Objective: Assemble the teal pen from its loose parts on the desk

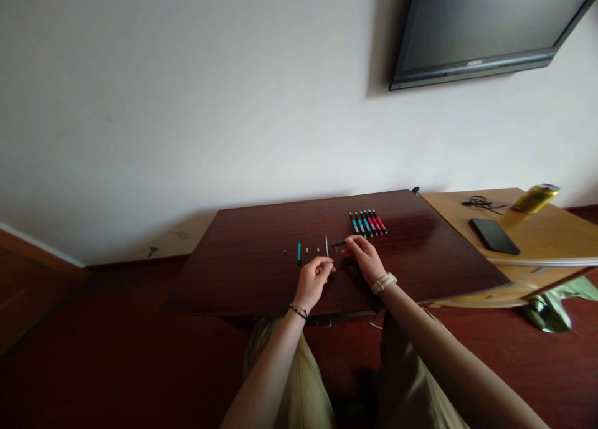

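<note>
My right hand (pixel 364 256) pinches a short black pen part (pixel 339 244) that points left above the table. Close by on its left, my left hand (pixel 314 281) has its fingers pressed together; whatever lies between them is too small to make out. A thin white pen refill (pixel 326 246) stretches up from beside the left fingertips, and I cannot tell whether they touch it. Left of it are two small pale pen pieces (pixel 318 249), a teal pen barrel (pixel 299 253) and a tiny blue piece (pixel 284 251). Another small piece (pixel 336 249) shows between my hands.
Several blue and pink pens (pixel 368 223) lie in a row at the back right of the dark wooden table (pixel 252 242). On a lighter side table (pixel 560 236) are a black phone (pixel 494 236), a cable (pixel 481 203) and a yellow can (pixel 536 198). A television (pixel 481 30) hangs above.
</note>
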The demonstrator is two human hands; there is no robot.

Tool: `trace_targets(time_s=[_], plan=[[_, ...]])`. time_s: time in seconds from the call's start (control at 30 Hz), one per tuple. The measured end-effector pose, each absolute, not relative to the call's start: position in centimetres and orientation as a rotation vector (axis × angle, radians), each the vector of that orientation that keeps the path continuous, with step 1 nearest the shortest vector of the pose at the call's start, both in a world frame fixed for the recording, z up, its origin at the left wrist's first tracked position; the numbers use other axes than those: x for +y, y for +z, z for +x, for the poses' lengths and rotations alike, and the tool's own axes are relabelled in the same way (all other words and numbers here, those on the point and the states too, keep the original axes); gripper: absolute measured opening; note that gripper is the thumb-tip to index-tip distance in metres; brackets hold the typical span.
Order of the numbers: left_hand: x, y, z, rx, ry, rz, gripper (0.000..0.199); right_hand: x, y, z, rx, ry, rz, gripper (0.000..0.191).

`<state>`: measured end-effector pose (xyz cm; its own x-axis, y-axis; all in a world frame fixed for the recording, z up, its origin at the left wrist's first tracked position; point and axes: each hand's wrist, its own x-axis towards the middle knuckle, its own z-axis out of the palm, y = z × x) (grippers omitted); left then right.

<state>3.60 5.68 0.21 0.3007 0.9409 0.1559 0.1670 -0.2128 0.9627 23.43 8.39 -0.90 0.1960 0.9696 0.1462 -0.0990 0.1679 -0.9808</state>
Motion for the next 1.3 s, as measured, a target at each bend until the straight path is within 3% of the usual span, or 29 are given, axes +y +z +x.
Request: trace_targets(time_s=[0.13,0.37,0.6,1.3], plan=[[4.8,0.7,4.3,1.053,0.986,2.020,0.029,10.6,-0.5,25.4,-1.164,0.957,-1.167,0.041],[3.4,0.6,5.7,1.224,0.737,2.628,0.052,14.5,-0.1,27.3,-1.518,0.700,-1.367,0.024],[3.4,0.1,6.2,1.345,0.649,2.717,0.061,16.7,-0.6,26.3,-1.651,0.661,-1.461,0.010],[3.6,0.3,6.4,1.450,0.449,2.831,0.067,18.5,-0.3,25.1,-1.780,0.689,-1.629,0.013]])
